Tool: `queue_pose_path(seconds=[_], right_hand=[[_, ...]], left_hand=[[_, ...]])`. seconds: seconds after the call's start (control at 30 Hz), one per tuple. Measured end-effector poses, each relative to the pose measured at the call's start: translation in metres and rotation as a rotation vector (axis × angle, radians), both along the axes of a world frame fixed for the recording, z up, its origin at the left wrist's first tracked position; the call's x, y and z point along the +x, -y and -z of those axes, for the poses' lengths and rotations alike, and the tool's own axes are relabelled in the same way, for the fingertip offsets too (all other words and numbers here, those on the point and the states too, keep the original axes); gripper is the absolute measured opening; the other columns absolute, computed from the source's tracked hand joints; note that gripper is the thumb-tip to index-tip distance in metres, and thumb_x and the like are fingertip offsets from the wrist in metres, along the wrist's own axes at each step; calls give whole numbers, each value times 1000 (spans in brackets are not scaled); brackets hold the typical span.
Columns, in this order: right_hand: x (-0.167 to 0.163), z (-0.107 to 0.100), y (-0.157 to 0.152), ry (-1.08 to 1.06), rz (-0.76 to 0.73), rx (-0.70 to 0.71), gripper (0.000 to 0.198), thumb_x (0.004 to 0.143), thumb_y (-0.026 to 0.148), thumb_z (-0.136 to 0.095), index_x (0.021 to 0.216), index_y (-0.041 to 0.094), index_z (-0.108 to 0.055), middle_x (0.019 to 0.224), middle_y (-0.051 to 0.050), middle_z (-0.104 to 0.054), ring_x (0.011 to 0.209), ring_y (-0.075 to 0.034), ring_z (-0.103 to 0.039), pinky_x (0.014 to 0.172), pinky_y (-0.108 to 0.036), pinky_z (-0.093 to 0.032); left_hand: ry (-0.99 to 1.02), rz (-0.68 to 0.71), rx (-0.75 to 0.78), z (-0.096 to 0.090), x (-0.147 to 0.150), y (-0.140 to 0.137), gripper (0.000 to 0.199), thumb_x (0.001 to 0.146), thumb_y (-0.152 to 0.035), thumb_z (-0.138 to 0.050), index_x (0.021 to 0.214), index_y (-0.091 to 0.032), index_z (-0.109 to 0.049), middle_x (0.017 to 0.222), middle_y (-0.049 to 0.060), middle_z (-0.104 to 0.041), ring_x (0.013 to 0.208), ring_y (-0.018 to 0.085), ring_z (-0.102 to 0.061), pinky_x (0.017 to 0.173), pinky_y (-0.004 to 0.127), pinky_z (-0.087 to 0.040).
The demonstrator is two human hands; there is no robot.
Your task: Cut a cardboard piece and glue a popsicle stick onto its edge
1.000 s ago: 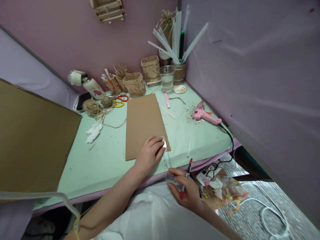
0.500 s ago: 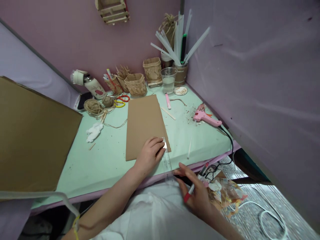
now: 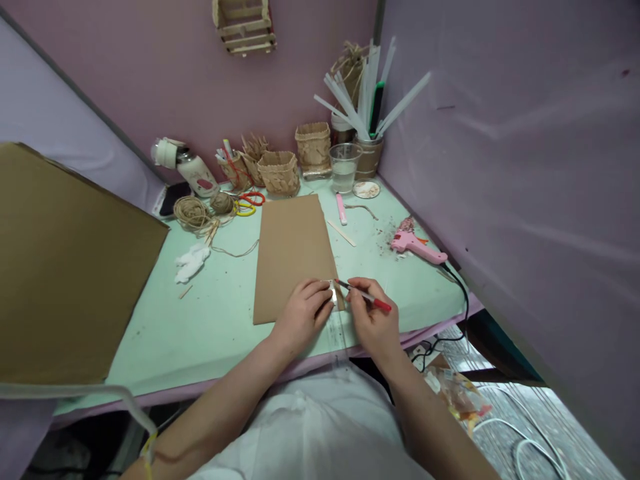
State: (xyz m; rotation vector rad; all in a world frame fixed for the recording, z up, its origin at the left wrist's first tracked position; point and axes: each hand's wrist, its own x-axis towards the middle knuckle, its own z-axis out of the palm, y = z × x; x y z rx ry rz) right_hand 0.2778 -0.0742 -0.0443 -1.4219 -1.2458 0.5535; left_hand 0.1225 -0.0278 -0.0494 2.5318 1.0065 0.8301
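Note:
A brown cardboard sheet (image 3: 295, 247) lies on the pale green tabletop in front of me. My left hand (image 3: 305, 308) rests on its near right part, fingers together, holding down a clear ruler (image 3: 340, 340) that reaches past the table's front edge. Between the fingers of my right hand (image 3: 376, 320) is a pen with a red end (image 3: 379, 304). The pen's tip is at the ruler's far end, near the cardboard's right edge. I cannot tell whether it touches the cardboard.
A pink glue gun (image 3: 420, 247) with a black cord lies at right. Beyond the sheet are a pink cutter (image 3: 341, 209), a wooden stick (image 3: 341, 233) and a plastic cup (image 3: 345, 170). Twine (image 3: 193, 212), scissors (image 3: 246, 208) and a bottle (image 3: 195, 170) are at back left. Large cardboard (image 3: 60, 267) stands left.
My right hand has come up from below the table edge to the ruler's far end, turning the pen tip toward the cardboard. My left hand has stayed on the ruler. The view has shifted slightly.

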Motion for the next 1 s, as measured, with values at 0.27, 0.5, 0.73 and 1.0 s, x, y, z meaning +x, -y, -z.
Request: queue_pose_path(seconds=[0.27,0.5,0.73,1.0], right_hand=[[-3,9,-5,34,66,-43,16,91,31,-48,87,20,-58,67,0,-66,59,-15,-62,56,-24,-48],[-4,12,-7,68,48,-59,16,91,31,-48,86,20,-59,66,1,-65,58,-14,-62,56,-24,-47],[-5,12,-7,64,26,-57,17,91,31,-48,86,20,-59,64,2,-63,55,-13,-59,54,-23,-46],[-4,13,-6,69,20,-66,17,91,32,-48,86,20,-59,66,0,-65,57,-15,-61,56,-24,-47]], left_hand=[[11,2,-3,0,0,0,17,92,-19,-54,102,-20,-68,108,8,-68,105,22,-57,93,45,-51],[8,15,-5,0,0,0,15,92,-19,-54,99,-18,-68,109,8,-68,104,22,-57,93,44,-51],[8,6,-23,0,-1,0,18,93,-20,-52,102,-20,-68,109,8,-67,105,22,-58,92,45,-52],[10,6,-11,0,0,0,16,93,-20,-53,99,-19,-67,109,8,-67,105,22,-57,92,44,-51]])
